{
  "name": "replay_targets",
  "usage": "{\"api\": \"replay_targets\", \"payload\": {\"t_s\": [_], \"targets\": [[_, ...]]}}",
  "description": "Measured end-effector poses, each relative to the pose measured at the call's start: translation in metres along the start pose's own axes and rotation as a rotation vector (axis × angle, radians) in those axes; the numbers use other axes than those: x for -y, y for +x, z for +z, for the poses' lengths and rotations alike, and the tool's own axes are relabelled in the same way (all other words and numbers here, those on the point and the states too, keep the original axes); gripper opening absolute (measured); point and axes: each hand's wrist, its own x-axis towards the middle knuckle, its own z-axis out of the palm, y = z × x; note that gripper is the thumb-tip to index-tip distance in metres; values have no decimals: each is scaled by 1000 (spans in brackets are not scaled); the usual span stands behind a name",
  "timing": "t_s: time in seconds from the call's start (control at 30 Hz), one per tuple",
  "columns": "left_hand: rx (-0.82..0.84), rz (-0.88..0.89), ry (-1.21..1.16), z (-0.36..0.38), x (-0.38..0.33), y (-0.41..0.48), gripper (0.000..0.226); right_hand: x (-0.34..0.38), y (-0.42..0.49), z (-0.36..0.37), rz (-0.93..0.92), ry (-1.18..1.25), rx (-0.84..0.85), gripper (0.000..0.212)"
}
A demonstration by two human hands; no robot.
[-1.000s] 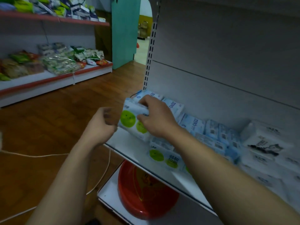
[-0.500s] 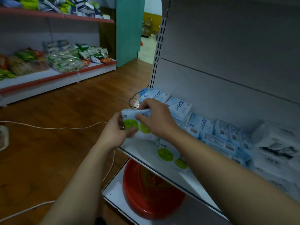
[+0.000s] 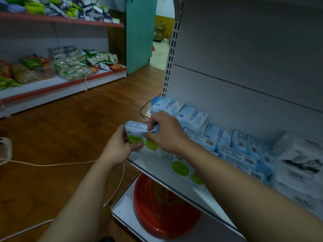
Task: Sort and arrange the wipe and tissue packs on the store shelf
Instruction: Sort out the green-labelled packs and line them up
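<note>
A white wipe pack with green circles [image 3: 138, 135] is held over the left end of the white shelf [image 3: 153, 165]. My left hand [image 3: 120, 147] grips its left side from below, and my right hand [image 3: 166, 133] pinches its top right corner. A second green-circle pack [image 3: 183, 170] lies flat on the shelf under my right forearm. Blue "ZERO" tissue packs [image 3: 192, 117] stand in a row along the back panel, with more blue packs [image 3: 244, 151] to their right. White tissue packs with ink drawings [image 3: 300, 159] fill the shelf's right end.
A red basin [image 3: 162, 212] sits on the lower shelf below. White cables [image 3: 52, 165] trail over the wooden floor, and a black cable [image 3: 146, 107] hangs at the shelf's left post. Snack shelves [image 3: 61, 72] line the far left wall beside a teal door [image 3: 139, 32].
My left hand came up and took hold of the green-circle pack, which only my right hand held a second ago. Both hands now hold it slightly lower and nearer the shelf edge.
</note>
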Motion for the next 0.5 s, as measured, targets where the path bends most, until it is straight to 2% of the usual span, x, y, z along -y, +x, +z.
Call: {"api": "replay_targets", "payload": {"t_s": [0.1, 0.2, 0.3, 0.37, 0.43, 0.5], "targets": [[37, -18, 155, 0, 11, 2, 46, -16, -9, -11, 35, -20, 10, 16], [18, -6, 192, 6, 13, 5, 43, -32, -7, -29, 111, -51, -127, 15], [84, 39, 214, 23, 9, 6, 49, -53, 7, -47, 245, -186, -244, 21], [108, 46, 234, 35, 6, 6, 48, -68, 18, -55, 322, -327, -169, 39], [92, 44, 272, 40, 5, 9, 46, -79, 24, -58, 386, -465, 0, 58], [96, 26, 309, 39, 3, 13, 48, -88, 29, -56, 412, -544, 133, 68]]}}
